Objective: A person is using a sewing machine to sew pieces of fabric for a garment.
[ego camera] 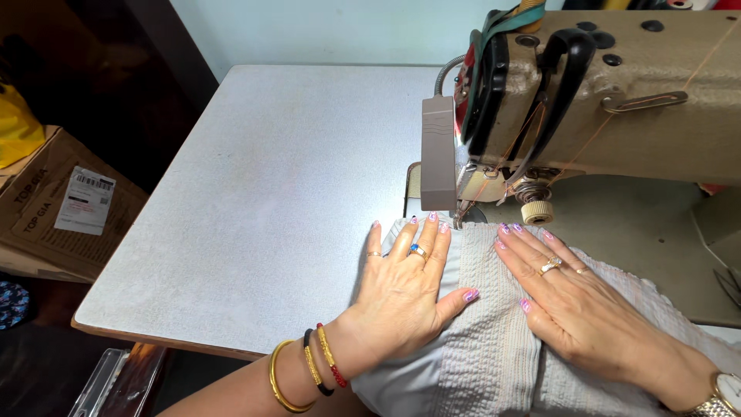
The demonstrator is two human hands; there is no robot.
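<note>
A pale grey, speckled laminate surface (262, 193) with a brown wooden edge filled the middle of the view, lit evenly from above. Behind it rose a plain, pale blue-green wall (309, 31). To the left of the wall stood a dark panel (154, 54), perhaps a door or cupboard side, though it was too shadowed to tell. Beside the surface's left edge sat a brown cardboard box (46, 208) bearing a white shipping label (85, 201), with something yellow (17, 127) just behind it. The floor below lay in deep shadow. A clear plastic piece (104, 382) showed under the near corner.
</note>
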